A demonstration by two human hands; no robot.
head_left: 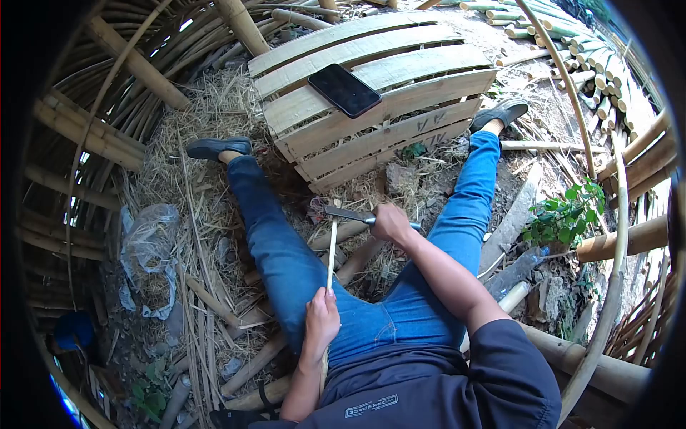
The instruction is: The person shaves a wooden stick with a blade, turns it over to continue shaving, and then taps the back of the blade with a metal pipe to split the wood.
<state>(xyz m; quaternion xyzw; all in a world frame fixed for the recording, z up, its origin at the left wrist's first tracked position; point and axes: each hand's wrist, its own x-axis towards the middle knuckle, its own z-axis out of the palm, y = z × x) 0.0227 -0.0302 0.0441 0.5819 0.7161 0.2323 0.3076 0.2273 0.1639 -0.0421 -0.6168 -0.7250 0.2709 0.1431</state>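
My right hand is closed round the handle of a knife, whose broad grey blade points left. The blade lies across the upper part of a thin pale bamboo strip. Lower down, my left hand grips that strip near its lower end, above my thigh. The strip stands nearly upright in view, between my spread legs. Whether the blade cuts into the strip cannot be made out.
A slatted wooden crate stands ahead with a black phone on top. Bamboo poles are stacked at the upper right. A plastic bag lies left on straw, a leafy plant grows right, and bamboo poles surround the seat.
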